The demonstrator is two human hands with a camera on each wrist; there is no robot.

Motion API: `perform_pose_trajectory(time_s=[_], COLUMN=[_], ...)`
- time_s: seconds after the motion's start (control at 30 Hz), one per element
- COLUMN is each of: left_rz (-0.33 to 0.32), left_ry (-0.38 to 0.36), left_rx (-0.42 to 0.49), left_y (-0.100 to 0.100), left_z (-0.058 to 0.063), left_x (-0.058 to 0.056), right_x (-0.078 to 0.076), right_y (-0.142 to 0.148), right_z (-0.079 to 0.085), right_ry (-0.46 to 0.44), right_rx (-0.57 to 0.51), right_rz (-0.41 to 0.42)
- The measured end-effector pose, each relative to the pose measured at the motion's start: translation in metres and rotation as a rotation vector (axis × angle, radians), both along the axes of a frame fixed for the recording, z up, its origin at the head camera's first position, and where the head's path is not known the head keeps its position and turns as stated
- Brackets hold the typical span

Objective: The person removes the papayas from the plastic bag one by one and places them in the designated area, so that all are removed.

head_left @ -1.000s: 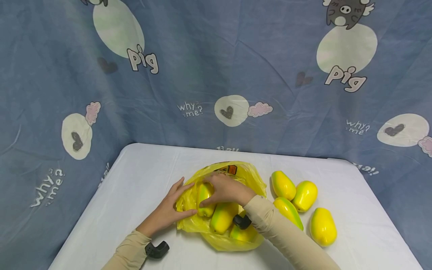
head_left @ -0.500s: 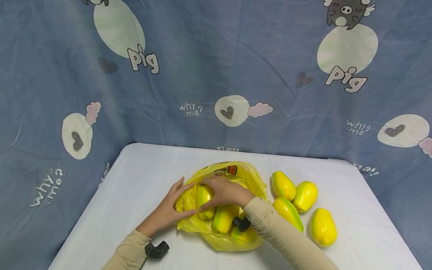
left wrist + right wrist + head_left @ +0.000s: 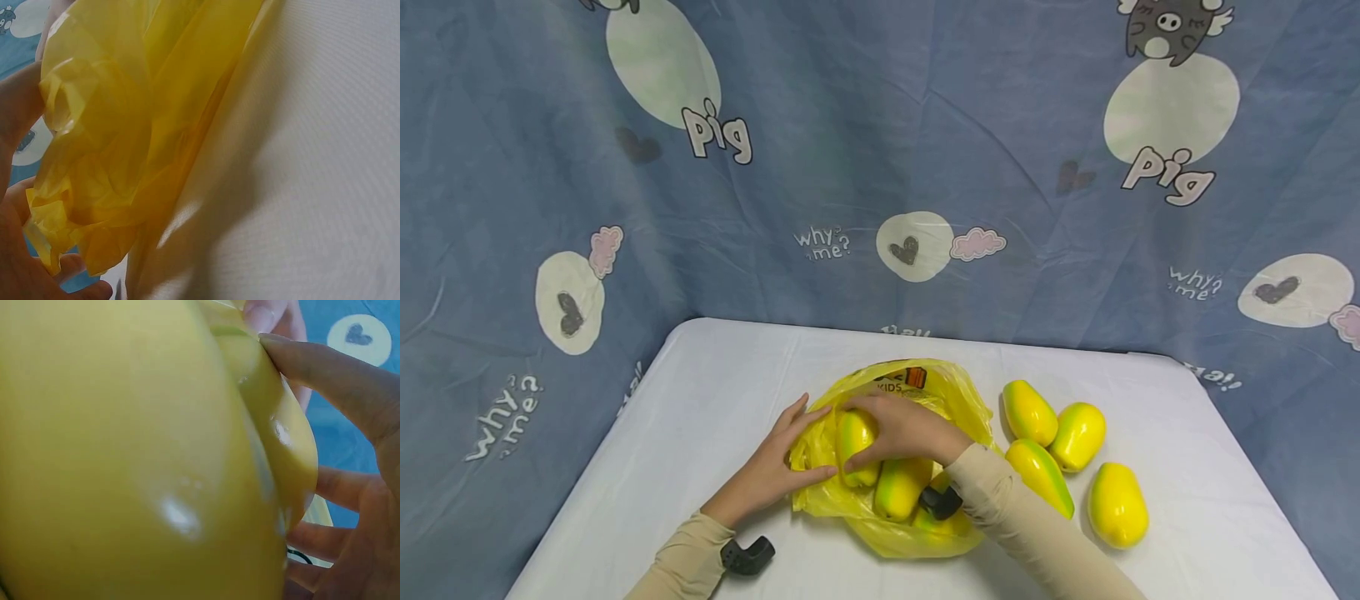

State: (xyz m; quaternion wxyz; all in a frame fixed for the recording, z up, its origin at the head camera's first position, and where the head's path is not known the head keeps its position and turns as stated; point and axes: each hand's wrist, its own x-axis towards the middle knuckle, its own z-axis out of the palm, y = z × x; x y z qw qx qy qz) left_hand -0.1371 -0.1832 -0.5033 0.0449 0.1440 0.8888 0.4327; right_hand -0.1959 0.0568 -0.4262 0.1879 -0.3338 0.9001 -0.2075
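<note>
A yellow plastic bag [image 3: 917,540] stands with its mouth open on the white table, several glossy yellow-green mangoes inside. At its left rim my left hand [image 3: 772,461] holds the plastic, thumb and forefinger over the edge; the left wrist view shows the crumpled bag [image 3: 119,137] against the fingers [image 3: 19,100]. My right hand [image 3: 910,425] reaches into the bag and grips a mango [image 3: 857,442] by its side, as the right wrist view also shows with that mango [image 3: 287,437]. Beside it lies another mango [image 3: 901,487]; a third [image 3: 942,525] is partly hidden by the right wrist.
Several loose mangoes lie right of the bag, among them one at the back [image 3: 1030,412] and one nearer the front [image 3: 1117,504]. A blue printed cloth [image 3: 865,150] hangs behind the white table [image 3: 722,375]. Black wrist cameras sit at both cuffs.
Inside the bag, the gripped mango has shifted slightly toward me and the mango beside it slightly right. My left hand stays at the rim; my right hand has barely moved.
</note>
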Motion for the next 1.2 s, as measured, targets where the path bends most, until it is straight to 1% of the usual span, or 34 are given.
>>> perform_pose_trajectory(time_s=[0.37, 0.63, 0.77, 0.93, 1.07, 1.2], left_rz=[-0.002, 0.001, 0.003, 0.005, 0.006, 0.005], left_ry=[-0.009, -0.004, -0.006, -0.003, -0.002, -0.005], left_rx=[-0.003, -0.003, 0.002, -0.004, -0.008, -0.008], left_y=[0.000, 0.000, 0.000, 0.000, 0.000, 0.001], left_z=[-0.001, -0.001, -0.001, -0.001, 0.000, -0.001], left_x=[0.000, -0.001, -0.001, 0.000, 0.000, 0.000], right_x=[0.001, 0.006, 0.007, 0.009, 0.011, 0.012], right_y=[0.012, 0.023, 0.028, 0.035, 0.042, 0.049], right_z=[0.006, 0.013, 0.012, 0.012, 0.015, 0.019], right_ry=[0.022, -0.010, -0.020, -0.038, -0.063, -0.062], right_rx=[-0.109, -0.191, -0.219, -0.264, -0.314, -0.353], right_rz=[-0.009, -0.042, -0.056, -0.087, -0.118, -0.145])
